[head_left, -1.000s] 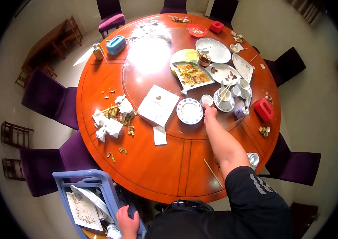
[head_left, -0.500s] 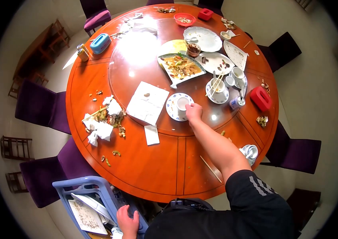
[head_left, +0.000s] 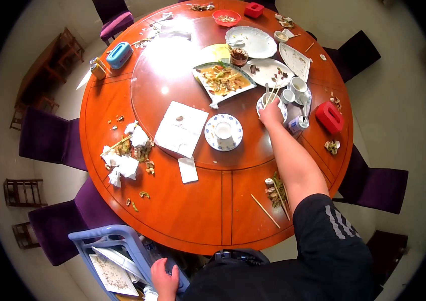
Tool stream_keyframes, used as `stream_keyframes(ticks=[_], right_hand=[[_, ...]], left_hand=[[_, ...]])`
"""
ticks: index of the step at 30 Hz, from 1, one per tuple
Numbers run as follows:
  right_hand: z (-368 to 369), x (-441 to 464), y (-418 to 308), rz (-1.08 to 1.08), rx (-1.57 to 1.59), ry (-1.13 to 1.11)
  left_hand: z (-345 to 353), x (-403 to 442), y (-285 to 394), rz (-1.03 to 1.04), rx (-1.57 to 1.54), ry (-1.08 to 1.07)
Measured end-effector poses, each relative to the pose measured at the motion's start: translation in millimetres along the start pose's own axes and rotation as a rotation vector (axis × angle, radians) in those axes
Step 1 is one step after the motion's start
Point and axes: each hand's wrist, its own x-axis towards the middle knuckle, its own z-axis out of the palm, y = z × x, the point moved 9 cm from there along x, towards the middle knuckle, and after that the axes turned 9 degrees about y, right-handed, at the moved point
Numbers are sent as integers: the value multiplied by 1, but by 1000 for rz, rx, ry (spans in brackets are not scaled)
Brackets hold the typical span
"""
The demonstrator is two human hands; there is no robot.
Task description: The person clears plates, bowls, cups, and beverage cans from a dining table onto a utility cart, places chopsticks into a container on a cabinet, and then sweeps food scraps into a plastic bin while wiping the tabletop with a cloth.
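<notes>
Over the right part of the round, red-brown bench [head_left: 198,215], the right hand [head_left: 271,113] reaches down to a white bowl [head_left: 268,101] standing on a blue-patterned saucer [head_left: 284,113]; its fingers are bent at the near edge, and whether they grip the bowl or the saucer cannot be told. Pale chopsticks [head_left: 274,89] slant up from the bowl. Just right of the saucer are a small cup [head_left: 288,96] and a drink can [head_left: 299,123]. Left of the hand, a white cup [head_left: 223,131] sits on a blue-rimmed plate [head_left: 224,145], beside a flat white square [head_left: 181,128]. Beyond lies a fan-shaped dish [head_left: 214,105] of leftover food. Near the front edge, a lone chopstick [head_left: 265,211] lies beside food scraps [head_left: 275,193]. The left hand [head_left: 166,277] rests at the side of a blue-grey cart [head_left: 132,243] holding used plates [head_left: 114,275], thumb apart from the fingers; any grip there is unclear.
</notes>
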Motion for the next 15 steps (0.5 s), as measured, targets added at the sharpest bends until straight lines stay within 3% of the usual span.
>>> stream_keyframes(ticks=[6, 8, 9, 11, 12, 14, 15], right_hand=[[7, -35, 41, -210, 262, 9], [34, -73, 84, -188, 423, -178], [24, -112, 99, -251, 298, -195], [0, -197, 128, -184, 424, -458], [5, -224, 156, -351, 328, -418], [11, -265, 198, -206, 194, -662], [10, -260, 203, -204, 197, -660]], left_hand=[[8, 0, -1, 45, -46, 1], [11, 2, -2, 62, -58, 5], [11, 2, -4, 71, -62, 12], [10, 1, -5, 84, -68, 17], [10, 0, -5, 84, -67, 9], [9, -3, -4, 86, -60, 5], [10, -4, -3, 81, -69, 4]])
